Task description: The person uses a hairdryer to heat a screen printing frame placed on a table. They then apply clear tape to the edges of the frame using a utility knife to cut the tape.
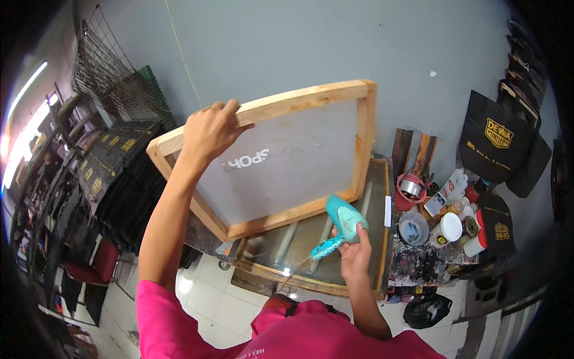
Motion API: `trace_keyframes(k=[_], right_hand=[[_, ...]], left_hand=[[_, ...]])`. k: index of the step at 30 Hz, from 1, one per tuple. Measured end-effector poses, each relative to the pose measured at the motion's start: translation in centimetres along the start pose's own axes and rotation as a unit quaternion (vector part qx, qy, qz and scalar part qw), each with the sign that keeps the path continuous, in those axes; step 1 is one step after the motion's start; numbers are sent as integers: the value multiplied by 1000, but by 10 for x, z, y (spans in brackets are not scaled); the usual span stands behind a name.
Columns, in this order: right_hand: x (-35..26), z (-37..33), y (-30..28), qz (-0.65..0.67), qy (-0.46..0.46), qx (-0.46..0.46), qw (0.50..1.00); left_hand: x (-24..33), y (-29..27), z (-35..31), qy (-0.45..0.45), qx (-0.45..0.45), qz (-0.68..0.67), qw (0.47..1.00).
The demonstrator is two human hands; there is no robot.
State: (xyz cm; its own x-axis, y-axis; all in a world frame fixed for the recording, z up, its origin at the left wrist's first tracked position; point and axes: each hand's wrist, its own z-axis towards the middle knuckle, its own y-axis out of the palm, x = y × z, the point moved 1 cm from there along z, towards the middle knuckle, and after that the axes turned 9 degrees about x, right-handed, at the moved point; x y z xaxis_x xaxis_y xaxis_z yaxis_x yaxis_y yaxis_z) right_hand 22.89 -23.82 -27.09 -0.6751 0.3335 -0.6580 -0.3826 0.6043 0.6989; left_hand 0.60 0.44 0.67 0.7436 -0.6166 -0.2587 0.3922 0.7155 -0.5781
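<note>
My left hand (pixel 212 133) grips the top bar of a wooden screen-printing frame (pixel 287 104), its fingers hooked over the wood. The frame stands tilted, with its lower edge at the glass-topped table (pixel 299 245). Pale lettering (pixel 256 158) shows on its grey mesh. In front of the frame's lower right corner, my right hand (pixel 357 254) is closed around a turquoise hair dryer (pixel 344 214) by one end of its body. The dryer's handle, with dark marks on it, points down and to the left. Part of my right fingers is hidden behind the dryer.
Right of the table, a stained bench holds a white-lidded tub (pixel 449 227), a clear bowl (pixel 414 228), a red pail (pixel 406 200) and several bottles. Black printed bags (pixel 493 137) hang beyond. Stacked black bags (pixel 128 173) and a red chair (pixel 95 263) stand left. A black plastic bag (pixel 427 311) lies below.
</note>
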Motion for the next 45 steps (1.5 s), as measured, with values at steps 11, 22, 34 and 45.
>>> trace_keyframes(k=[11,22,34,45], right_hand=[[-30,-35,28,-84,-132,-101,983],[24,-81,91,-226,-70,-257,937],[125,-135,136,-375,-113,-345,853],[176,-208,178,-366,-128,-353,851]], left_hand=[[-98,-103,-133,-460,88,-61,881],[-31,-172,-433,-804,154,-112,564],[-3,-222,-558,-861,251,-119,427],[-36,-268,-606,-836,298,-131,441]])
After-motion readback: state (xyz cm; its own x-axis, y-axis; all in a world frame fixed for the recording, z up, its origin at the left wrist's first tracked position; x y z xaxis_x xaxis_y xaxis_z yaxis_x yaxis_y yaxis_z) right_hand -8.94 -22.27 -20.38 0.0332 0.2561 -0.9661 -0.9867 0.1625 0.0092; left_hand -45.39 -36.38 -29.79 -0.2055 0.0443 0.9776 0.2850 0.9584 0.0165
